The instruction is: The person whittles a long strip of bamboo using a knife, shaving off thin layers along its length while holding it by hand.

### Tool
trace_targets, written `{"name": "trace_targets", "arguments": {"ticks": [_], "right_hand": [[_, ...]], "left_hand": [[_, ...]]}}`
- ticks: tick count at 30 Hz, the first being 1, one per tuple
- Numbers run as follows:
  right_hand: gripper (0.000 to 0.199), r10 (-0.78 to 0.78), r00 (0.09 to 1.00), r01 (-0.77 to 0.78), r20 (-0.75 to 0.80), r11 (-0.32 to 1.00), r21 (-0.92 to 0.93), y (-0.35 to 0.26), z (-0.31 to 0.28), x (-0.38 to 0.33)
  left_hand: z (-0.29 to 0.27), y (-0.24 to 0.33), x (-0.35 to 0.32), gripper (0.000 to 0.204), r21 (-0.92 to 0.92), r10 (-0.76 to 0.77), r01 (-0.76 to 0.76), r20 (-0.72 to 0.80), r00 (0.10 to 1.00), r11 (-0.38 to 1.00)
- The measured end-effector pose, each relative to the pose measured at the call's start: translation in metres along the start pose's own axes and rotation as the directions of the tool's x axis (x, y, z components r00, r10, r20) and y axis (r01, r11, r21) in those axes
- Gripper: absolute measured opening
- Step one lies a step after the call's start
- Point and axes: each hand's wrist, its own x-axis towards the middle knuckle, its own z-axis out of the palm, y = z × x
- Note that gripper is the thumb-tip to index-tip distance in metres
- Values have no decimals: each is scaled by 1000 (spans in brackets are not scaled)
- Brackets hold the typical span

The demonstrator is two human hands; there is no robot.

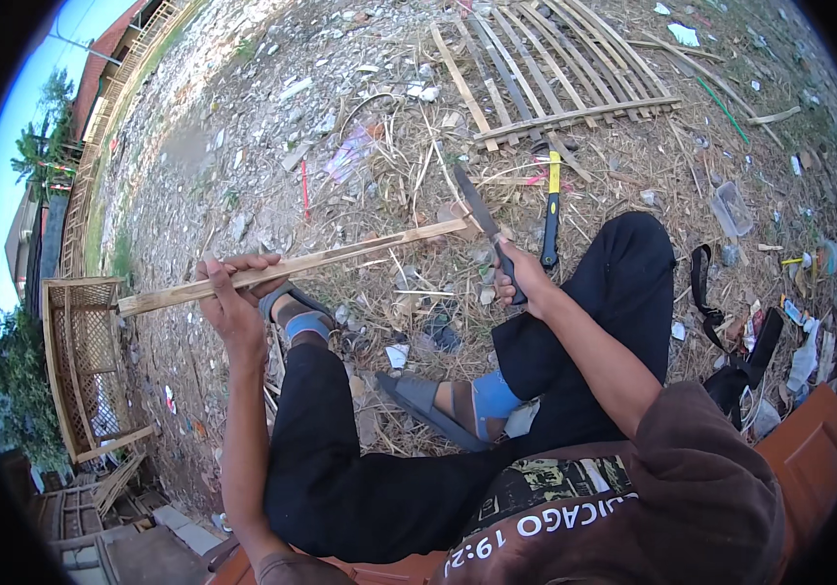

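Note:
My left hand (234,297) is closed around a long bamboo slat (340,255) near its left end. The slat slants up to the right across the space in front of my knees. My right hand (524,273) grips the dark handle of a large knife (478,203), whose blade points up and to the left. The blade lies against or just beside the slat's far right end; whether it touches, I cannot tell. Beyond my right hand a hammer (551,210) with a yellow and black handle lies on the ground.
A frame of bamboo slats (560,73) lies on the ground ahead. Around it are dry straw, stones and litter, including a clear plastic tub (732,209). At the left stands a lattice bamboo panel (87,366). Black straps (745,366) lie by my right side.

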Motion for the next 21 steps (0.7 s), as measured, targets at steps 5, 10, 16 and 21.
{"name": "trace_targets", "arguments": {"ticks": [5,10,16,21], "right_hand": [[43,-117,993,115,17,989,87,-4,3,-24],[41,-218,975,221,-46,972,79,-3,8,-26],[38,-228,973,230,-35,970,82,2,6,-24],[35,-392,918,369,-61,899,-235,10,12,-19]], "left_hand": [[-34,19,1,32,-151,96,-105,-64,993,983],[-50,32,0,40,-192,196,-235,-201,960,953],[-36,33,1,39,-107,102,-136,-279,955,985],[-35,22,3,41,-129,-44,2,-326,944,992]]}}
